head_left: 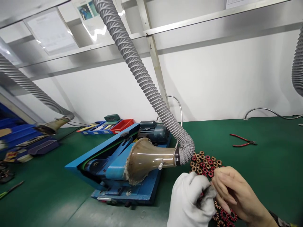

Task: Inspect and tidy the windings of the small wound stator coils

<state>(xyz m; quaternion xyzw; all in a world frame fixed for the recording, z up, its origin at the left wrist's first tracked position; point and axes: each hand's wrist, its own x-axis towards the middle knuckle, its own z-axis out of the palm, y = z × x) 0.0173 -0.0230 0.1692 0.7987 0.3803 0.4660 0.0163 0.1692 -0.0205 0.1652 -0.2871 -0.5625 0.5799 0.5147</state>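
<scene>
The gloved left hand [193, 200] has its grip curled around a mostly hidden red piece [201, 194]. The bare right hand [233, 190] bends its fingers against it; whether they pinch anything, I cannot tell. Wound rings [205, 164] cover the green tabletop [272, 176] around them. Pliers [243, 141] lie beyond, a blue machine [115, 171] leftward.

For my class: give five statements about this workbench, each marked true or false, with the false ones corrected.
1. The left hand wears a white fabric glove. True.
2. The right hand is gloved too. False: the right hand is bare.
3. The central grey ribbed hose meets a brownish funnel-shaped hood. True.
4. The red-handled metal pliers are in the left hand. False: the pliers lie on the green tabletop, apart from both hands.
5. Small red and tan ring-shaped parts lie near both hands. True.
</scene>
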